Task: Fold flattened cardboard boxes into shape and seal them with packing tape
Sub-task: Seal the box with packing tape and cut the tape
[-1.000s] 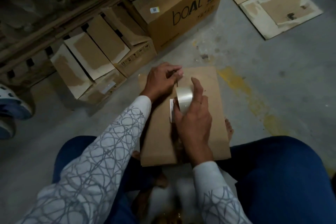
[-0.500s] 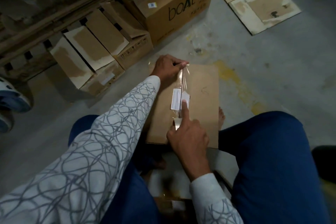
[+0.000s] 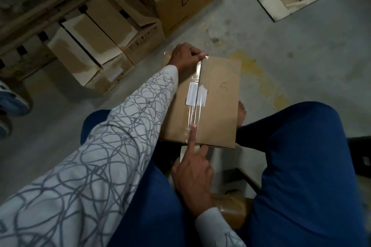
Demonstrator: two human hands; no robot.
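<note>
The cardboard box (image 3: 218, 106) lies mid-frame on the floor (image 3: 291, 66), with clear tape (image 3: 195, 110) along its seam. The left hand (image 3: 185, 56) pinches the tape at the upper edge. The right hand (image 3: 192, 172) presses it lower down with a straight index finger (image 3: 191, 136); I cannot tell what its other fingers hold.

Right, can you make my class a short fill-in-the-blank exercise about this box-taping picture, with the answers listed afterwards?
1. The right hand presses the clear tape down with its ____ finger.
2. The tape runs along the middle ____ of the box.
3. The left hand holds the tape at the box's ____ edge.
4. The large carton behind is printed with the word ____.

Answers: index; seam; far; boat
</note>
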